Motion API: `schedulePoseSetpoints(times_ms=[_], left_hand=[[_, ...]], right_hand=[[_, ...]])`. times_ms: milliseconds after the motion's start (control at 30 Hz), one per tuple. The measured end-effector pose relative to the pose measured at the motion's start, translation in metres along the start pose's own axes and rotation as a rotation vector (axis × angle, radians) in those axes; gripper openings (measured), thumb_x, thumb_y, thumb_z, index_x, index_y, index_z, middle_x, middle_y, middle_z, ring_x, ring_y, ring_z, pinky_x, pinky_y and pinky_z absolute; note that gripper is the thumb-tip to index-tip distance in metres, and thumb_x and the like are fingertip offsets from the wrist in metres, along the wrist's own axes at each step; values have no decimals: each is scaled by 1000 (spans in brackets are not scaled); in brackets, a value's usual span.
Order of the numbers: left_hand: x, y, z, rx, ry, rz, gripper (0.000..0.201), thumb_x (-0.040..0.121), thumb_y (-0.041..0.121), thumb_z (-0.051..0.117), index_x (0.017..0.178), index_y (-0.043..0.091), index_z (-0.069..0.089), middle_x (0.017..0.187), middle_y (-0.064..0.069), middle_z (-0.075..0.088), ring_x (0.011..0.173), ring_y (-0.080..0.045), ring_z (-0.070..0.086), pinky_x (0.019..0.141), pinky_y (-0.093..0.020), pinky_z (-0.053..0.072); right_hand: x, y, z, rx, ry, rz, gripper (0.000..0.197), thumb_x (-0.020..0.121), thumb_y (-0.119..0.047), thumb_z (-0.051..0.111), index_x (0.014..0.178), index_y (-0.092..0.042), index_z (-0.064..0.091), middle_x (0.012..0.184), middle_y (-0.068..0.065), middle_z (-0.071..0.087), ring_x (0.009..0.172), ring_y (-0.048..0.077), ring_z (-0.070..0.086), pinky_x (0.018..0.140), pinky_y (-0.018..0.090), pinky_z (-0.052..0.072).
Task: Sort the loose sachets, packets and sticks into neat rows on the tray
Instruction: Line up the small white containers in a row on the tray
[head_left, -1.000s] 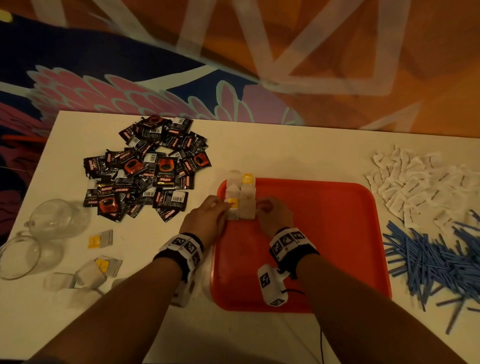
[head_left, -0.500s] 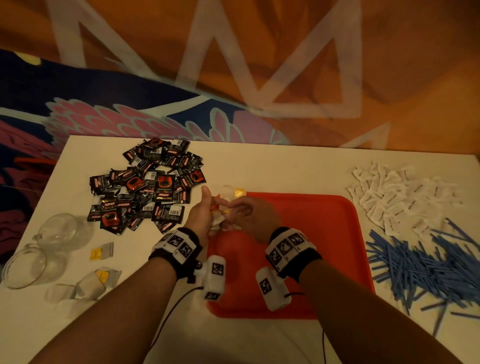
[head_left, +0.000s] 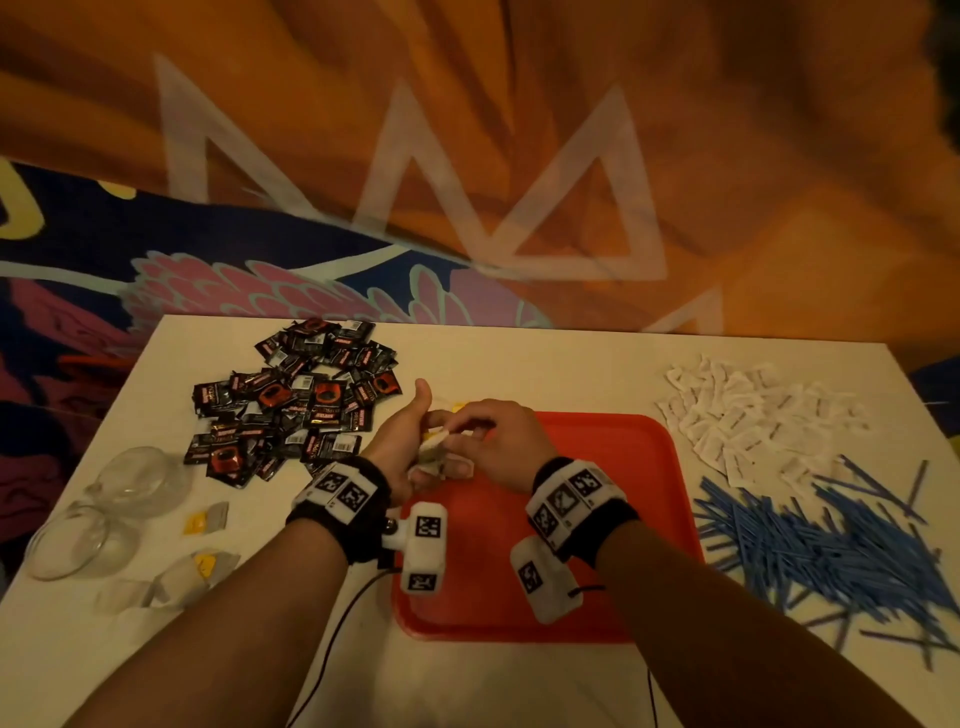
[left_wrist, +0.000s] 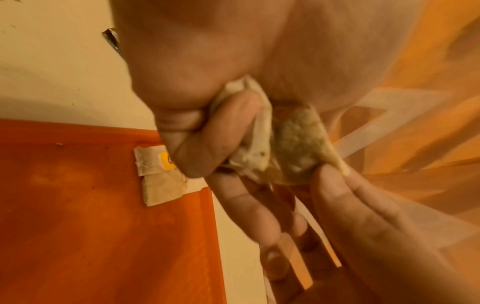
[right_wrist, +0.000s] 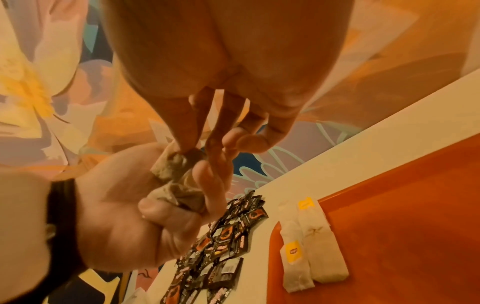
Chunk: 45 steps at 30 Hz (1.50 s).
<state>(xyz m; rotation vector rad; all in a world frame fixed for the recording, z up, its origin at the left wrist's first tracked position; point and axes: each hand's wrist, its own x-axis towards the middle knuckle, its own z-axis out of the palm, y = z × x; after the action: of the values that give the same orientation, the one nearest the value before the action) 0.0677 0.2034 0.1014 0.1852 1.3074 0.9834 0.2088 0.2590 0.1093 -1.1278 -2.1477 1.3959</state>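
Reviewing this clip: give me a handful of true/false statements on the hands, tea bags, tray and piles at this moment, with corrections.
1. The left hand grips a bunch of tea bags. True.
2. The right hand rests flat on the tray. False: it is raised, its fingers pinching a tea bag held in the left hand.
3. Some tea bags lie at the tray's far left corner. True.
4. The blue sticks are lined up on the tray. False: they lie in a loose pile on the table, right of the tray.
5. The black packets are heaped left of the tray. True.
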Motion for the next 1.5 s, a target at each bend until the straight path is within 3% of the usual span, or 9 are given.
schedulePoseSetpoints(times_ms=[267, 467, 600, 833, 1033, 1133, 1267, 1367, 1500], left_hand=[[-16, -2, 5, 68, 226, 323, 40, 100, 48, 51, 93, 11, 66, 69, -2, 63, 41, -11, 45, 36, -17, 23], [-42, 12, 16, 331, 179, 681, 16, 93, 22, 67, 108, 16, 71, 88, 5, 67, 44, -6, 43, 42, -19, 37], [-44, 20, 22, 432, 265, 794, 3, 91, 13, 70, 93, 14, 72, 79, 5, 66, 47, -4, 49, 45, -19, 42], [-46, 29, 22, 28, 215, 400, 7, 95, 15, 63, 94, 9, 67, 70, 0, 59, 43, -7, 40, 34, -16, 26], [-42, 28, 17, -89, 96, 126, 15, 94, 24, 64, 102, 11, 65, 78, -1, 60, 39, -3, 35, 30, -14, 18], [-45, 26, 16, 84, 259, 332, 31, 98, 41, 58, 103, 12, 67, 98, -4, 69, 42, -7, 38, 35, -18, 28], [-48, 28, 10, 535, 332, 810, 6, 92, 28, 68, 96, 26, 73, 104, 6, 68, 67, -5, 54, 61, -24, 44], [-46, 32, 8, 697, 310, 893, 11, 88, 19, 74, 84, 29, 71, 96, 8, 67, 83, -4, 60, 71, -31, 48], [-47, 37, 9, 544, 274, 857, 8, 88, 16, 73, 84, 23, 73, 88, 9, 68, 67, 4, 58, 64, -26, 41]], right_hand=[[3, -15, -19, 380, 135, 127, 21, 91, -8, 64, 76, -21, 57, 77, 2, 63, 65, 17, 57, 63, 32, 47], [7, -28, -29, 376, 169, 104, 20, 90, -8, 64, 77, -22, 58, 78, 1, 65, 68, 19, 59, 60, 29, 46], [3, -33, -27, 348, 158, 66, 17, 90, -11, 67, 81, -23, 59, 71, -3, 65, 67, 18, 60, 62, 33, 50], [-11, -30, -33, 287, 58, -132, 54, 77, 1, 74, 105, -41, 56, 114, -7, 60, 91, 12, 64, 75, 29, 56], [-5, -30, -27, 146, 189, -217, 27, 83, -8, 74, 77, -34, 66, 94, -15, 67, 86, 2, 63, 78, 18, 50], [2, -26, -29, 154, 224, -146, 27, 87, -10, 71, 74, -33, 63, 81, -15, 67, 79, 4, 63, 82, 27, 52], [6, -23, -30, 142, 232, -101, 25, 86, -17, 72, 70, -34, 63, 77, -10, 68, 76, 11, 64, 81, 37, 55], [7, -25, -31, 161, 221, -130, 23, 85, -17, 74, 75, -35, 63, 80, -14, 67, 77, 7, 64, 81, 32, 54], [5, -18, -25, 170, 112, -119, 31, 76, -26, 81, 101, -36, 65, 108, -15, 68, 103, 13, 64, 89, 30, 53]])
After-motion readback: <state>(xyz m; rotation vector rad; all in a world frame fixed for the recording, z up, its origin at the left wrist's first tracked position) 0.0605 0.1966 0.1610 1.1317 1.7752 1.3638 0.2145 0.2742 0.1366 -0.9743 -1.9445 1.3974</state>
